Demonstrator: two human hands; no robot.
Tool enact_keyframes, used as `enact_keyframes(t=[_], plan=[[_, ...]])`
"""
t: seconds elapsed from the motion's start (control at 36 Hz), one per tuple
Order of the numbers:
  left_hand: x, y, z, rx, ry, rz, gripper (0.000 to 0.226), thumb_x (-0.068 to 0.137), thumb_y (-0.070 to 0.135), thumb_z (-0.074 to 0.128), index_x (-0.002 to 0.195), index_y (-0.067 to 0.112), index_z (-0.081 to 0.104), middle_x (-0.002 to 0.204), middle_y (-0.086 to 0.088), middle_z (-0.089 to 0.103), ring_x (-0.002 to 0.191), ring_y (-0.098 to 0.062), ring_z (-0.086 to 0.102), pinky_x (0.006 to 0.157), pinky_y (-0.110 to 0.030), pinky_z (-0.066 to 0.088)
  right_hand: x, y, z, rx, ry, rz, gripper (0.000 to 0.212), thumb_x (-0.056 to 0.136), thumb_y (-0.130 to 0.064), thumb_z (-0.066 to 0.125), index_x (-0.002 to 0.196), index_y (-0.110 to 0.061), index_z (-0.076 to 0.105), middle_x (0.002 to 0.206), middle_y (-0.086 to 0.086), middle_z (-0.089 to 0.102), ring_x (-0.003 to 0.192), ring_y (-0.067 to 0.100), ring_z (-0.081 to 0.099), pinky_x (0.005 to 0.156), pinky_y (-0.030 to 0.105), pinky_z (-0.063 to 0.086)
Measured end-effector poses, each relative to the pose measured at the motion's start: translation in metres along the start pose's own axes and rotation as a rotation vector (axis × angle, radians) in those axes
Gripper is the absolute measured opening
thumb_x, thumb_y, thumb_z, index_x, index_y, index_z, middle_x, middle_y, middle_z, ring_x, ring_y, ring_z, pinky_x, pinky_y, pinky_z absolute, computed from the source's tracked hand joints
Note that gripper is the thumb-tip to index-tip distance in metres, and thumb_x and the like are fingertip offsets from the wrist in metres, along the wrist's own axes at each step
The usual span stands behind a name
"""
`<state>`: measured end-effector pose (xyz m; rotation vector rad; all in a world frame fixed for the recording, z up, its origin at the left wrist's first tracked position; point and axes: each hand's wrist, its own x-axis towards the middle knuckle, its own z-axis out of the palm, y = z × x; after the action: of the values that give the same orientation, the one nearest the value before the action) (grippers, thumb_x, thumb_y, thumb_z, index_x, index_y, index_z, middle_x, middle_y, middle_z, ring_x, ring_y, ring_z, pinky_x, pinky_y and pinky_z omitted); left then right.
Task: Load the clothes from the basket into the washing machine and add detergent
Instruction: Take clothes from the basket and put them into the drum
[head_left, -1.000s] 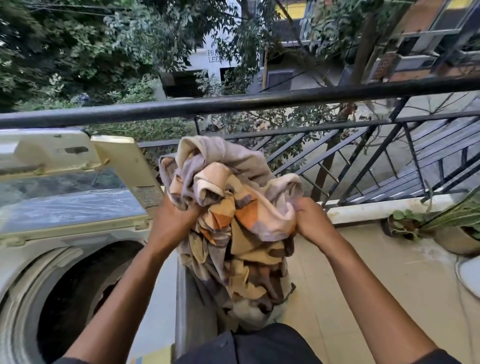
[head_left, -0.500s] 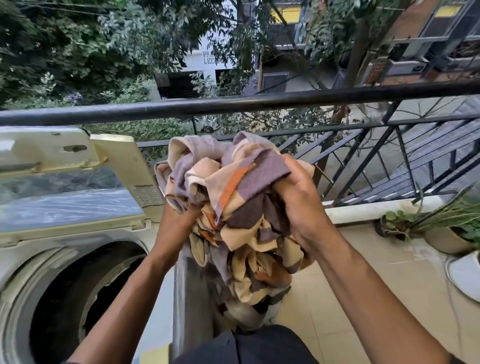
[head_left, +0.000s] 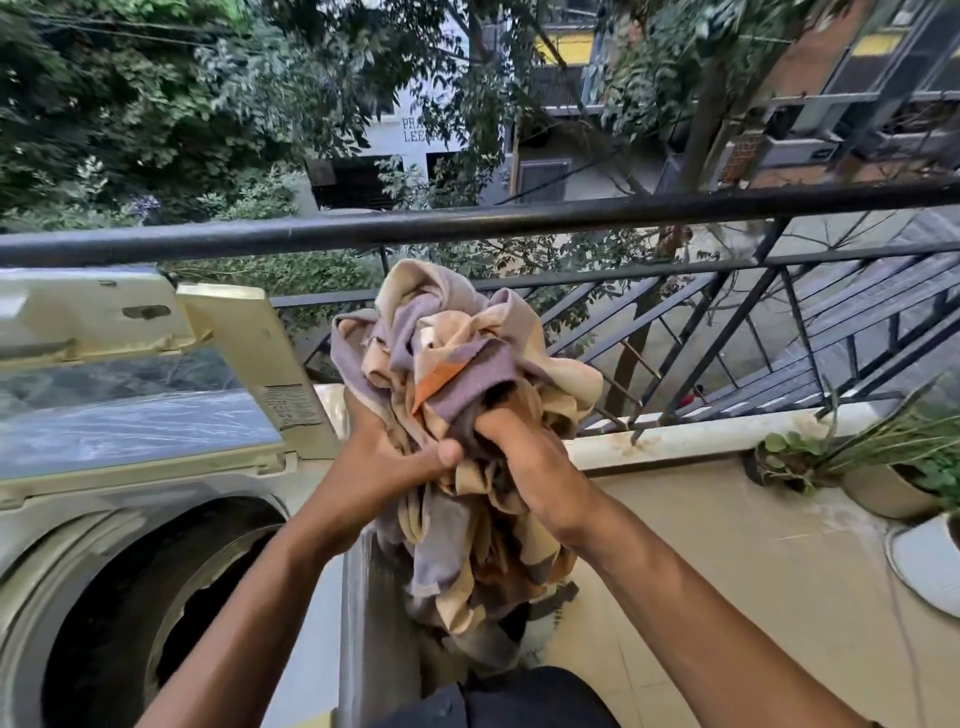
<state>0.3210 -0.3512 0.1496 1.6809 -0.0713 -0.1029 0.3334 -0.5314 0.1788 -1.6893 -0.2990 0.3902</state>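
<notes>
I hold a bundled patterned cloth (head_left: 467, 374) of beige, purple and orange patches at chest height, its tail hanging down beside the washer's right side. My left hand (head_left: 384, 457) grips it from the left and my right hand (head_left: 530, 462) grips it from the right, the two hands touching. The top-loading washing machine (head_left: 62, 530) stands at the lower left with its dark drum (head_left: 119, 623) exposed and its lid (head_left: 140, 410) raised. The cloth is to the right of the drum opening. The basket is hidden below the cloth; I cannot see any detergent.
A black metal balcony railing (head_left: 519, 223) runs across right behind the cloth. Potted plants (head_left: 883, 467) and a white pot (head_left: 930, 561) sit on the tiled floor at the right. A low white ledge (head_left: 701, 439) edges the balcony.
My right hand has gathered the cloth's loose side inward and come down to meet my left hand. The bundle is tighter and sits higher.
</notes>
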Motion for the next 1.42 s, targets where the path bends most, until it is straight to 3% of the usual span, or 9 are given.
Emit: enact_keyframes(t=[0.08, 0.22, 0.42, 0.67, 0.78, 0.89, 1.08, 1.25, 1.42], plan=[[0.008, -0.004, 0.010, 0.117, 0.135, 0.053, 0.110, 0.058, 0.048, 0.090, 0.150, 0.013, 0.042, 0.142, 0.013, 0.060, 0.131, 0.000, 0.056, 0.112, -0.027, 0.046, -0.006, 0.004, 0.004, 0.077, -0.044, 0.055, 0.025, 0.071, -0.061, 0.054, 0.085, -0.048, 0.070, 0.082, -0.023, 0.064, 0.091, 0.004, 0.051, 0.077, 0.020, 0.039], [0.011, -0.010, 0.011, 0.011, 0.385, 0.099, 0.110, 0.057, 0.041, 0.095, 0.148, 0.024, 0.035, 0.141, 0.010, 0.062, 0.128, -0.007, 0.062, 0.109, -0.038, 0.050, -0.005, -0.001, -0.008, 0.192, -0.140, -0.043, 0.054, 0.093, -0.033, 0.043, 0.145, -0.019, 0.053, 0.149, 0.000, 0.056, 0.144, 0.016, 0.045, 0.122, 0.040, 0.032], [0.018, -0.012, 0.008, -0.124, 0.551, 0.125, 0.080, 0.079, 0.016, 0.087, 0.147, 0.019, 0.045, 0.139, -0.003, 0.065, 0.130, -0.025, 0.062, 0.109, -0.051, 0.050, 0.001, -0.007, -0.020, 0.210, -0.178, -0.090, 0.048, 0.097, -0.014, 0.041, 0.141, -0.003, 0.054, 0.144, 0.019, 0.058, 0.139, 0.035, 0.049, 0.120, 0.056, 0.032], [0.017, -0.006, -0.012, -0.204, 0.606, 0.095, 0.062, 0.085, 0.011, 0.076, 0.142, 0.017, 0.054, 0.136, -0.009, 0.067, 0.128, -0.029, 0.063, 0.111, -0.059, 0.046, 0.010, 0.065, -0.043, -0.117, 0.455, 0.078, 0.040, 0.082, 0.007, 0.066, 0.108, -0.023, 0.072, 0.105, -0.007, 0.075, 0.102, 0.010, 0.070, 0.094, 0.039, 0.059], [0.017, 0.005, -0.021, -0.212, 0.606, 0.111, 0.062, 0.087, 0.019, 0.077, 0.144, 0.015, 0.053, 0.137, -0.009, 0.066, 0.129, -0.029, 0.062, 0.111, -0.059, 0.046, 0.012, 0.127, -0.049, -0.634, 0.264, 0.332, 0.069, 0.067, -0.027, 0.079, 0.131, -0.029, 0.055, 0.125, 0.003, 0.064, 0.118, 0.027, 0.060, 0.095, 0.041, 0.055], [0.016, 0.022, -0.028, -0.191, 0.553, 0.148, 0.062, 0.091, 0.020, 0.073, 0.147, 0.013, 0.049, 0.138, -0.012, 0.065, 0.130, -0.032, 0.060, 0.111, -0.059, 0.046, 0.022, 0.174, -0.047, -0.632, 0.051, 0.494, 0.080, 0.053, -0.055, 0.071, 0.129, -0.034, 0.053, 0.121, 0.000, 0.069, 0.111, 0.028, 0.065, 0.088, 0.045, 0.058], [0.010, 0.027, -0.038, 0.088, 0.426, 0.145, 0.079, 0.077, 0.032, 0.084, 0.147, 0.017, 0.050, 0.130, 0.000, 0.071, 0.120, -0.015, 0.068, 0.098, -0.031, 0.057, 0.035, 0.125, -0.052, -0.680, -0.034, 0.429, 0.038, 0.097, -0.022, 0.066, 0.134, -0.016, 0.060, 0.129, 0.003, 0.063, 0.122, 0.027, 0.060, 0.089, 0.026, 0.043], [0.002, -0.011, -0.032, 0.221, 0.440, 0.027, 0.087, 0.074, 0.036, 0.091, 0.147, 0.040, 0.044, 0.132, 0.013, 0.068, 0.119, -0.005, 0.066, 0.100, -0.036, 0.055, 0.030, 0.079, -0.084, -0.169, 0.281, 0.307, 0.024, 0.095, -0.018, 0.052, 0.085, -0.017, 0.075, 0.088, 0.006, 0.076, 0.086, 0.025, 0.069, 0.080, 0.039, 0.055], [0.002, -0.033, -0.030, 0.198, 0.478, -0.068, 0.093, 0.061, 0.052, 0.090, 0.142, 0.038, 0.046, 0.132, 0.011, 0.068, 0.121, -0.012, 0.066, 0.105, -0.051, 0.052, 0.024, 0.021, -0.098, 0.374, 0.391, 0.079, 0.040, 0.095, -0.025, 0.047, 0.119, -0.001, 0.067, 0.112, 0.021, 0.070, 0.102, 0.032, 0.066, 0.084, 0.040, 0.053]])
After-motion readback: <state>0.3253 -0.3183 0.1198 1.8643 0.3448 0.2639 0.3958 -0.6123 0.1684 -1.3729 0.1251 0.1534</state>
